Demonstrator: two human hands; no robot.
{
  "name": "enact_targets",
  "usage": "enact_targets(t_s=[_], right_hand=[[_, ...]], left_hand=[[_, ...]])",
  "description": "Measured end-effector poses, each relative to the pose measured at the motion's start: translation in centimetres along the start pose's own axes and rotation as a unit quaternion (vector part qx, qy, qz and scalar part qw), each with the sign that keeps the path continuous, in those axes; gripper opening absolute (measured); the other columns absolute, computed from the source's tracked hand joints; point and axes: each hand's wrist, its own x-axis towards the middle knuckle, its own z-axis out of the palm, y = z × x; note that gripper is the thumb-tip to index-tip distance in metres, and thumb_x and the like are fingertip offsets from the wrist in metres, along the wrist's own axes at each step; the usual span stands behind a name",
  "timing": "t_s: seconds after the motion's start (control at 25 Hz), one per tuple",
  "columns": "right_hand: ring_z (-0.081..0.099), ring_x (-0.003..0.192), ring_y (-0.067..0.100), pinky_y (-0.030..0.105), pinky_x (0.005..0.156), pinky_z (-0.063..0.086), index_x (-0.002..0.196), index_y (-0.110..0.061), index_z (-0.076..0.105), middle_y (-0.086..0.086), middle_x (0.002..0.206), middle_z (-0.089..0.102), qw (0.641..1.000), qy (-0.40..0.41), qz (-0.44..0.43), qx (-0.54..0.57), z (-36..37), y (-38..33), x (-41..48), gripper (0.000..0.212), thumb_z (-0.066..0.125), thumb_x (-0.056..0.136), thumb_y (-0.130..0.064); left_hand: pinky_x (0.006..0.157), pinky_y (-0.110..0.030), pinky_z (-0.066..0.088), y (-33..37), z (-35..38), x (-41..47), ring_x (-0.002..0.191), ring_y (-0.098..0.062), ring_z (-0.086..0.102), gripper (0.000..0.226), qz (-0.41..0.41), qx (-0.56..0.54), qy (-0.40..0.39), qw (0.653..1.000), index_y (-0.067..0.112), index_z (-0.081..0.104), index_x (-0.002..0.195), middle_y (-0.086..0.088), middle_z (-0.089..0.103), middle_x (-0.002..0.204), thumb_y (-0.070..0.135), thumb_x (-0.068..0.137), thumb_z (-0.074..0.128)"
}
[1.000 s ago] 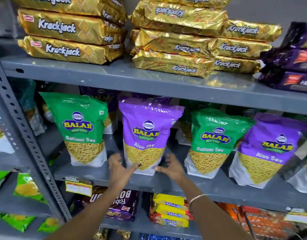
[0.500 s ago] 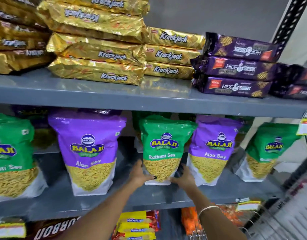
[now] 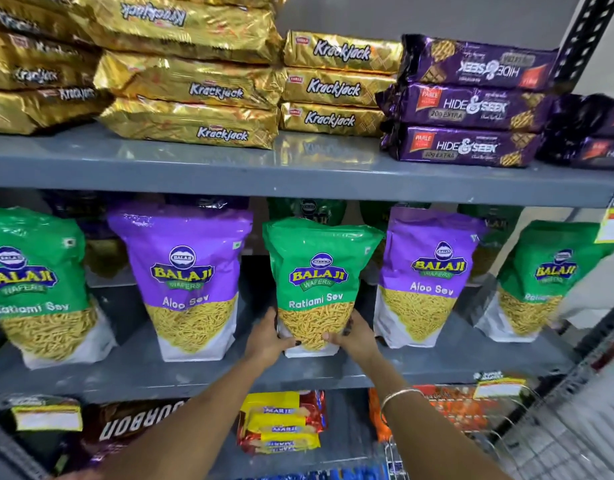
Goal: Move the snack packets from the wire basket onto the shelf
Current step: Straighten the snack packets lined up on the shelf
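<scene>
A green Ratlami Sev packet (image 3: 317,271) stands upright in the middle of the grey shelf (image 3: 437,362). My left hand (image 3: 269,337) grips its lower left corner and my right hand (image 3: 355,336) grips its lower right corner. Purple Aloo Sev packets (image 3: 189,271) (image 3: 432,268) stand on either side of it. More green packets (image 3: 35,278) (image 3: 548,275) stand at the far left and far right. The wire basket (image 3: 541,441) shows at the bottom right; its contents are hidden.
Gold Krackjack packs (image 3: 194,88) and purple Hide & Seek packs (image 3: 471,105) are stacked on the shelf above. Marie biscuit packs (image 3: 281,420) and Bourbon packs (image 3: 135,427) lie on the shelf below. A black perforated upright (image 3: 589,39) bounds the right side.
Both hands moved from the purple Aloo Sev packet rightwards to the green Ratlami Sev packet and took hold of its base. The view shifted right, and the basket came into sight.
</scene>
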Motion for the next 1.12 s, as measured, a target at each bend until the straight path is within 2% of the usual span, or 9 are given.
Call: enact_targets(t_s=[0.36, 0.52, 0.6, 0.68, 0.76, 0.84, 0.96, 1.04, 1.12], right_hand=[[0.052, 0.112, 0.022, 0.031, 0.090, 0.044, 0.127, -0.003, 0.040, 0.009, 0.119, 0.056, 0.999, -0.013, 0.008, -0.040, -1.4, 0.2, -0.1, 0.072, 0.078, 0.067, -0.010], [0.056, 0.055, -0.005, 0.012, 0.055, 0.041, 0.089, -0.009, 0.061, 0.008, 0.079, 0.069, 0.981, -0.033, 0.099, -0.164, -5.8, 0.7, -0.6, 0.024, 0.075, 0.070, -0.015], [0.052, 0.039, -0.001, 0.014, 0.051, 0.042, 0.066, -0.012, 0.055, -0.007, 0.034, 0.060, 0.960, -0.034, 0.181, -0.209, -9.2, 1.3, -0.8, 0.019, 0.069, 0.076, -0.020], [0.058, 0.039, 0.002, 0.020, 0.049, 0.045, 0.065, -0.013, 0.049, -0.010, 0.023, 0.051, 0.944, 0.017, 0.256, -0.207, -12.8, 2.2, -1.1, 0.023, 0.067, 0.077, -0.020], [0.070, 0.082, 0.007, 0.027, 0.063, 0.050, 0.090, -0.007, 0.055, -0.001, 0.065, 0.071, 0.936, 0.057, 0.247, -0.245, -15.4, 3.3, -1.1, 0.028, 0.070, 0.075, -0.026], [0.052, 0.120, 0.028, 0.037, 0.094, 0.044, 0.125, 0.002, 0.042, 0.016, 0.120, 0.059, 0.957, 0.093, 0.175, -0.215, -17.5, 4.8, 0.2, 0.073, 0.078, 0.068, -0.024], [0.054, 0.109, 0.026, 0.028, 0.084, 0.051, 0.127, 0.003, 0.041, 0.017, 0.120, 0.056, 0.991, 0.086, 0.102, -0.034, -17.7, 5.4, 2.1, 0.090, 0.082, 0.049, -0.016], [0.055, 0.101, 0.022, 0.013, 0.069, 0.051, 0.119, 0.003, 0.047, 0.017, 0.115, 0.060, 0.994, 0.079, 0.078, 0.014, -17.8, 5.7, 2.9, 0.081, 0.079, 0.047, -0.016], [0.054, 0.099, 0.022, 0.014, 0.070, 0.050, 0.112, -0.002, 0.049, 0.015, 0.110, 0.059, 0.996, 0.075, 0.042, 0.039, -18.4, 5.8, 3.2, 0.066, 0.080, 0.054, -0.006]], left_hand=[[0.095, -0.046, 0.048, 0.6, 0.8, -0.4, 0.118, -0.032, 0.052, 0.085, 0.018, 0.025, 0.009, 0.999, 0.006, 0.034, 0.131, -0.015, 0.051, 0.131, 0.019, 0.062, 0.081], [0.094, -0.041, 0.042, 1.1, 2.2, -4.5, 0.108, -0.031, 0.044, 0.063, 0.163, 0.191, 0.225, 0.941, 0.005, 0.041, 0.113, -0.017, 0.048, 0.115, 0.044, 0.069, 0.064], [0.089, -0.034, 0.043, 2.3, 4.5, -5.9, 0.101, -0.025, 0.043, 0.050, 0.286, 0.230, 0.179, 0.913, 0.009, 0.043, 0.107, -0.011, 0.050, 0.110, 0.044, 0.073, 0.054], [0.091, -0.028, 0.037, 4.4, 8.0, -5.6, 0.104, -0.022, 0.044, 0.041, 0.315, 0.219, 0.054, 0.922, 0.012, 0.044, 0.110, -0.008, 0.049, 0.111, 0.036, 0.078, 0.055], [0.092, -0.024, 0.035, 7.1, 11.2, -4.5, 0.111, -0.022, 0.048, 0.045, 0.265, 0.147, -0.033, 0.952, 0.009, 0.044, 0.117, -0.008, 0.049, 0.116, 0.025, 0.080, 0.062], [0.086, -0.016, 0.032, 9.5, 13.8, -2.5, 0.114, -0.017, 0.048, 0.062, 0.177, 0.043, -0.057, 0.982, 0.004, 0.040, 0.124, -0.004, 0.047, 0.119, 0.016, 0.073, 0.072], [0.079, -0.015, 0.031, 10.6, 15.4, 1.7, 0.115, -0.016, 0.049, 0.082, 0.078, -0.050, -0.052, 0.994, -0.001, 0.040, 0.126, -0.008, 0.053, 0.123, 0.013, 0.058, 0.083], [0.075, -0.019, 0.035, 10.7, 16.2, 3.2, 0.112, -0.021, 0.056, 0.074, 0.048, -0.036, -0.054, 0.997, 0.001, 0.043, 0.124, -0.017, 0.059, 0.126, 0.012, 0.061, 0.082], [0.075, -0.024, 0.038, 11.1, 17.1, 3.2, 0.113, -0.028, 0.058, 0.069, 0.030, 0.004, -0.030, 0.999, 0.003, 0.044, 0.123, -0.016, 0.060, 0.126, 0.015, 0.065, 0.080]])
